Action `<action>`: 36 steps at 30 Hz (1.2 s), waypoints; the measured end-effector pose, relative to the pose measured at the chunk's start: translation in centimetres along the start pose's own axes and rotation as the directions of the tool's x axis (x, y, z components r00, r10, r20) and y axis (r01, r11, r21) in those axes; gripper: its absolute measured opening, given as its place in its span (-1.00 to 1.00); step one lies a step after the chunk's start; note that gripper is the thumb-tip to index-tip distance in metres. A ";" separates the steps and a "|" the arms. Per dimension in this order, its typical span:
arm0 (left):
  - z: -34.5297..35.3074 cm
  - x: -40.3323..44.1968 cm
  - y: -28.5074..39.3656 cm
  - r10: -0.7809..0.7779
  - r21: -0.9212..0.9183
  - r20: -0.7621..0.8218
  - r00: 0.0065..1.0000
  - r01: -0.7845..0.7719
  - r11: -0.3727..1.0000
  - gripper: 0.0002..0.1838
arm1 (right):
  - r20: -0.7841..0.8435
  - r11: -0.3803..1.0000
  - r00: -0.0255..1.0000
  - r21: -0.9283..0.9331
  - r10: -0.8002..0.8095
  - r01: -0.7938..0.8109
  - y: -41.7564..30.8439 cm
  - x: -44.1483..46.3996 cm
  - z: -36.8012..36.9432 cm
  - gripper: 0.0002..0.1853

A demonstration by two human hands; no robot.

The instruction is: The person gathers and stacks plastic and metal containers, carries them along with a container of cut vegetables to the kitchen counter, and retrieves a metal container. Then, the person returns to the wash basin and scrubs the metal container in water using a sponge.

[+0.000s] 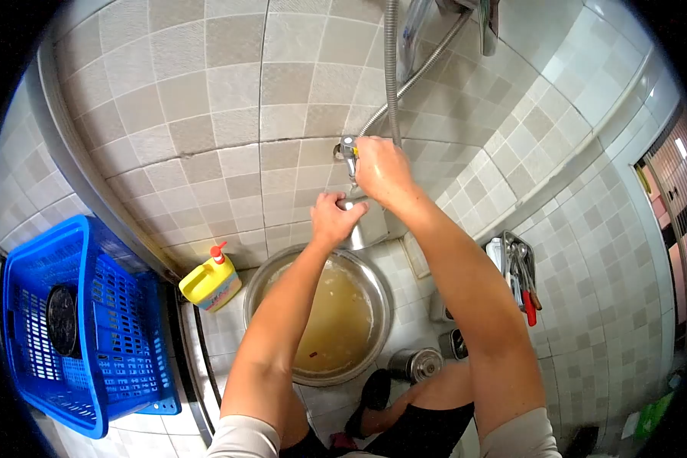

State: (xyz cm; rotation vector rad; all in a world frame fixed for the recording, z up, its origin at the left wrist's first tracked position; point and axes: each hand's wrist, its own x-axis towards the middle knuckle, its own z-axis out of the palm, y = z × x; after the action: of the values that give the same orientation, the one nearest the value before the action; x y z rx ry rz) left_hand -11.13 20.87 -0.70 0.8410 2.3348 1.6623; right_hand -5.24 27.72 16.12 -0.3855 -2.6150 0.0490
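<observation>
My right hand [384,171] is closed round the handle of a wall tap [349,146], with a bit of yellow showing by its fingers. Just below, my left hand [336,219] grips the upper part of a shiny metal cylinder-shaped container [368,231] under the spout. The container's far side is partly hidden by the hand. Beneath my left forearm stands a wide steel basin [386,301] of cloudy yellowish water [336,313], with small bits floating in it.
A yellow jug with a red pump [212,282] stands left of the basin. Farther left is a blue plastic basket [91,305] with a round black object. At right, a metal tray [504,243] holds utensils. A metal canister [416,365] stands near my feet. Shower hoses [391,69] hang above.
</observation>
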 end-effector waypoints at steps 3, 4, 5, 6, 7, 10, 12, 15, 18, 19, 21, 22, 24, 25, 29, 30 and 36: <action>0.3 0.0 -0.4 0.012 -0.001 -0.015 1.000 -0.012 1.000 -0.17 | 0.012 1.000 1.000 0.002 0.018 -0.018 0.2 -0.2 -0.1 -0.84; 0.4 0.1 -0.7 0.018 -0.013 -0.026 0.999 -0.019 1.000 -0.19 | -0.008 0.999 1.000 0.035 0.003 -0.003 0.4 -0.3 0.1 -0.83; 0.5 0.1 -0.9 0.019 -0.011 -0.023 1.000 -0.019 1.000 -0.19 | -0.028 0.998 1.000 0.068 -0.011 0.013 0.7 -0.4 0.2 -0.81; 0.7 0.3 -1.3 0.017 0.003 -0.051 0.999 -0.017 1.000 -0.22 | -0.028 0.998 1.000 0.068 -0.009 0.011 0.6 -0.9 0.2 -0.81; 1.0 0.4 -1.7 0.015 0.017 -0.078 0.997 -0.014 1.000 -0.25 | -0.075 0.994 0.997 0.111 0.009 0.000 0.5 -1.8 0.2 -0.81; 1.3 1.0 -2.8 -0.105 -0.008 -0.071 0.992 0.104 0.994 -0.31 | -0.201 0.971 0.978 0.240 0.053 -0.004 0.8 -5.5 0.8 -0.77; 1.1 1.4 -3.6 -0.239 -0.123 -0.017 0.971 0.235 0.964 -0.32 | -0.279 0.944 0.956 0.331 0.089 0.009 1.6 -8.6 1.7 -0.75; -0.2 0.8 -3.1 -0.411 -0.334 0.073 0.909 0.411 0.849 -0.36 | -0.081 0.842 0.936 0.469 0.341 -0.266 3.3 -13.0 3.9 -0.71; -1.5 1.0 -2.6 -0.607 -0.535 0.381 0.698 0.701 0.471 -0.33 | 0.109 0.705 0.812 0.441 0.573 -0.556 6.4 -16.4 9.1 -0.66; -1.8 1.1 -2.7 -0.606 -0.532 0.380 0.699 0.701 0.475 -0.33 | 0.057 0.773 0.852 0.391 0.521 -0.499 7.7 -17.6 11.6 -0.63; -2.3 1.4 -3.1 -0.544 -0.492 0.595 0.591 0.803 0.335 -0.25 | 0.002 0.835 0.887 0.337 0.462 -0.435 8.0 -17.8 12.4 -0.60; -2.4 1.4 -3.1 -0.476 -0.491 0.636 0.607 0.795 0.356 -0.19 | 0.277 0.589 0.767 0.509 0.578 -0.627 7.0 -17.5 11.7 -0.57; -3.5 1.3 -2.0 -0.561 -0.422 0.629 0.538 0.843 0.334 -0.16 | 0.577 0.205 0.644 0.644 0.503 -0.737 6.1 -17.1 11.7 -0.53; -3.9 1.2 -1.5 -0.637 -0.353 0.615 0.464 0.885 0.303 -0.13 | 0.580 0.201 0.641 0.643 0.503 -0.739 5.6 -16.7 11.5 -0.53; -4.0 1.1 -3.0 -0.596 -0.388 0.637 0.489 0.872 0.300 -0.10 | 0.534 0.101 0.630 0.713 0.564 -0.694 5.3 -15.6 12.2 -0.61; -3.8 1.4 -3.9 -0.597 -0.360 0.657 0.460 0.888 0.287 -0.14 | 0.502 0.147 0.649 0.715 0.572 -0.683 5.2 -15.6 12.3 -0.68; -1.7 1.4 -6.8 -0.477 -0.454 0.706 0.524 0.851 0.263 -0.28 | 0.567 0.040 0.577 0.692 0.589 -0.721 5.3 -14.6 10.5 -0.86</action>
State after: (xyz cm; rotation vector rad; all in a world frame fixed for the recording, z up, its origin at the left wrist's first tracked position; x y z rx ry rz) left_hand -15.37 18.67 -5.96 -0.0814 1.0818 1.5304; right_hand 3.40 29.10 -0.47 -1.1537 -1.7800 1.7906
